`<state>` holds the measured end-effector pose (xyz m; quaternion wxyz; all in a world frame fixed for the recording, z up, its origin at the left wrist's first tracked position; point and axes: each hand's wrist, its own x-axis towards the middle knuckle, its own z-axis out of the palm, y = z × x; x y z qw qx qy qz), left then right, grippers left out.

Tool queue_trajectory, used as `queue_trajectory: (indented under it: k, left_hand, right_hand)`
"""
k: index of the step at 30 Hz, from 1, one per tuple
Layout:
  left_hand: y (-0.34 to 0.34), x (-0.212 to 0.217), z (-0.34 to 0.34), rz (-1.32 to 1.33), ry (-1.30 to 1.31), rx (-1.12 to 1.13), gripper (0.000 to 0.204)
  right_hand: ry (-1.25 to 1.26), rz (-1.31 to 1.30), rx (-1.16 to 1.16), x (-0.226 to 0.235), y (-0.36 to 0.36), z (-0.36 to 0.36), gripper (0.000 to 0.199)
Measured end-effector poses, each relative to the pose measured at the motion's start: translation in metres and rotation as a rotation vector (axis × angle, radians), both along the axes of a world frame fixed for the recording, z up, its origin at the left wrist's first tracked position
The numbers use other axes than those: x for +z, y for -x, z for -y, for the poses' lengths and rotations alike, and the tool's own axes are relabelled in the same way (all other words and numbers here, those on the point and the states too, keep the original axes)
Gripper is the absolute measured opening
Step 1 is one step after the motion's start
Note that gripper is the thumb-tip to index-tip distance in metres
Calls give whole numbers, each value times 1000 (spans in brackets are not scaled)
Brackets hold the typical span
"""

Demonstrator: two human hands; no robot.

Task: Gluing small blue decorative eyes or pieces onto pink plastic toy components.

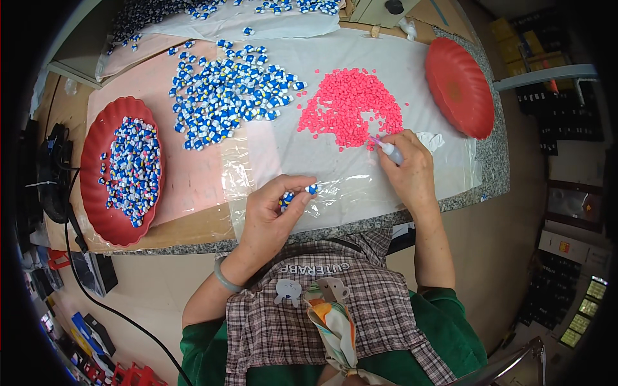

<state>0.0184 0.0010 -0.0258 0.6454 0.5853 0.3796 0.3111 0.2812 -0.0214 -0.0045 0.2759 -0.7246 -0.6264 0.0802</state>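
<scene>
My left hand [273,209] is closed around a few small blue-and-white figures, and one figure [311,189] is pinched between thumb and forefinger. In my right hand [412,167] is a small translucent squeeze bottle [391,153] with a narrow tip. That tip points at the near edge of a heap of tiny pink pieces [347,103], spread on the plastic-covered table. Farther left lies a wide pile of blue-and-white figures [225,93] with small yellow parts. A red scalloped tray [96,186] at the far left holds many figures that show pink bits.
Another red scalloped tray [458,87] stands at the right, with a crumpled white tissue [430,141] near it. More figures lie on a white sheet [244,24] at the back. A black cable [116,305] hangs past the table's left side. The granite edge [309,233] runs close before me.
</scene>
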Motion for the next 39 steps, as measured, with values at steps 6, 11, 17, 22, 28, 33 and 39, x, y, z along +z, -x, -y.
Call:
queue_trajectory:
  k: [6, 11, 17, 22, 28, 33, 39]
  left_hand:
    - [1, 0, 1, -2, 9, 8, 21]
    - [-1, 0, 0, 21, 5, -6, 21]
    - [-5, 6, 0, -27, -173, 2, 19]
    - [-5, 10, 0, -101, -275, 0, 22]
    - [-7, 3, 0, -85, -361, 4, 21]
    - [-9, 5, 3, -92, -418, 20, 19]
    - [-6, 2, 2, -64, -383, 24, 21]
  right_hand:
    - [-20, -37, 58, 1, 0, -1, 9]
    - [140, -674, 76, 12, 16, 8, 6]
    - [296, -1011, 179, 17, 55, 14, 14]
    - [347, -944, 167, 17, 65, 14, 19]
    - [358, -816, 186, 17, 67, 13, 19]
    - [320, -742, 214, 11, 69, 15, 18]
    - [150, -516, 320, 16, 74, 13, 23]
